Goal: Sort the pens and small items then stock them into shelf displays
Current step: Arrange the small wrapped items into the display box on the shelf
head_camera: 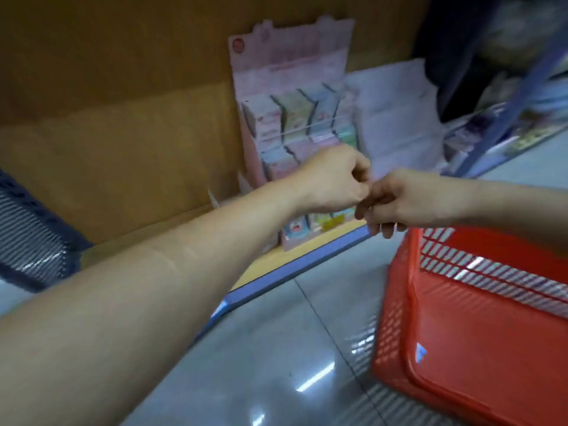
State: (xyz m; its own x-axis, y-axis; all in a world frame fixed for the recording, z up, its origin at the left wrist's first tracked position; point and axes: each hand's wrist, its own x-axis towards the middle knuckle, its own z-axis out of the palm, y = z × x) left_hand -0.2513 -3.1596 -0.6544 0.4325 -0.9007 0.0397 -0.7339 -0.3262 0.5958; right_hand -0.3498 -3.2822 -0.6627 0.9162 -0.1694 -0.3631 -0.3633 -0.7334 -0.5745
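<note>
Small packs (296, 113), pastel and boxy, stand in stepped rows inside a pink cardboard display stand (289, 56). Each pack is upright with its long axis vertical, and its printed face turns toward the aisle. The rows run left to right across the stand. A lower row shows below the left wrist, at the stand's front lip. Blur hides the print on the packs.

The stand is upright with its tall header card at the top. It sits on a low shelf (276, 272) of wood colour with a blue front edge, and its back is against a brown cardboard box (123, 133). Pale wrapped packages (396, 112) lie just beside the stand to the right.

The left hand (332, 179) and right hand (396, 201) meet in front of the stand's middle rows, with fingertips touching. On both hands the grip is curled inward. Whether either grip is clamped on an item cannot be told, as the contact point is blurred and nothing shows between the fingers.

A red slotted basket (461, 333) stands on the grey tiled floor (276, 348) below the right hand. Its contents cannot be made out. A dark slotted basket (30, 238) sits at the left edge, near the cardboard box, and its contents are also out of sight. A blue shelf upright (507, 118) rises at the far right with blurred goods around it.
</note>
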